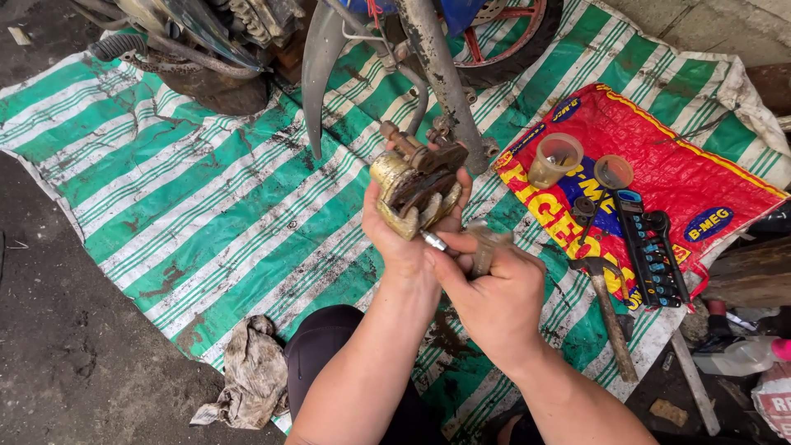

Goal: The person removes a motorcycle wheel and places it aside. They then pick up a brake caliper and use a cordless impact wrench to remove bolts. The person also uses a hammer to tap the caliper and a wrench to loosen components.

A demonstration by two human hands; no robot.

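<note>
**Grimy brake caliper held over a striped tarp**

The left hand (404,235) is closed around a gold-coloured brake caliper (412,189), fingers wrapped behind its body and the thumb side toward the camera, holding it up in mid-air above the green-and-white striped tarp (206,198). The caliper is dirty, with dark worn pads showing in its slot and a rusty bracket standing out at the top. A short silvery fitting (433,241) juts from its lower edge.

The right hand (494,292) is closed on a small metal tool (482,247), thumb and fingers pinched around it just beside that fitting — whether the tool's tip actually touches the fitting cannot be told. The two hands are touching, right next to each other below the caliper.

Behind the caliper a grey fork leg (441,74) slants down onto the tarp, with a wheel (503,41) at the top edge. To the right lies a red sack (700,165) bearing a clear plastic cup (554,159), a small round lid (613,171) and a black holder of bits (651,251). A hammer (608,309) lies at the sack's lower edge. A dirty rag (251,375) sits at the tarp's near edge, on the dark ground — well apart from the hands.
</note>
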